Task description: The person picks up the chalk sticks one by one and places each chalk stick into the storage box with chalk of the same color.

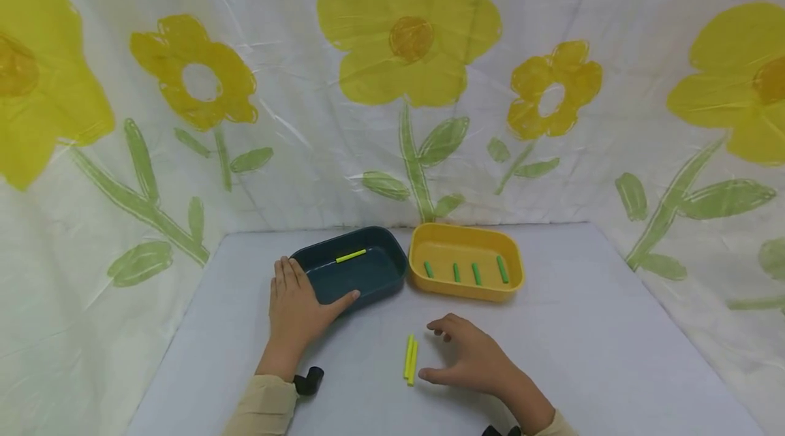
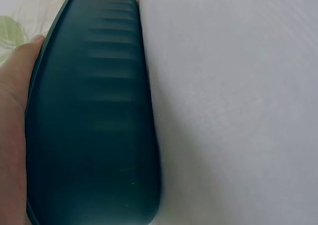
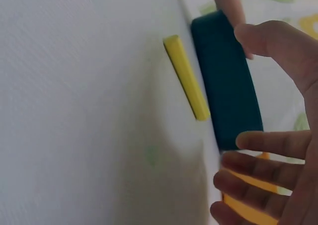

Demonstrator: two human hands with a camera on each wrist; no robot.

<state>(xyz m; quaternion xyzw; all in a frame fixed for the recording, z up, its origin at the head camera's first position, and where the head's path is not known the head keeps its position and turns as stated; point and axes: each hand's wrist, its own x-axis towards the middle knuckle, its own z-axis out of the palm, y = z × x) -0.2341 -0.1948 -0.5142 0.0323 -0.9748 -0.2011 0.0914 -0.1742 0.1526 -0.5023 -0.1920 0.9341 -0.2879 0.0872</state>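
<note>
My left hand [image 1: 297,306] rests on the left end of a dark teal tray [image 1: 377,276], fingers straight along its edge and thumb out over the front rim. One yellow stick [image 1: 351,256] lies inside that tray. The tray's ribbed outer wall [image 2: 104,115] fills much of the left wrist view. Two yellow sticks [image 1: 409,357] lie side by side on the table, just left of my right hand [image 1: 475,357]. That hand holds nothing; its thumb and fingers are spread apart. In the right wrist view a yellow stick [image 3: 186,78] shows beyond the thumb and fingers.
A yellow tray [image 1: 463,291] stands at the right end of the teal one, with several green sticks [image 1: 476,274] spaced apart inside. White cloth covers the table [image 1: 589,354]. A flower-printed curtain [image 1: 294,170] hangs behind and at both sides.
</note>
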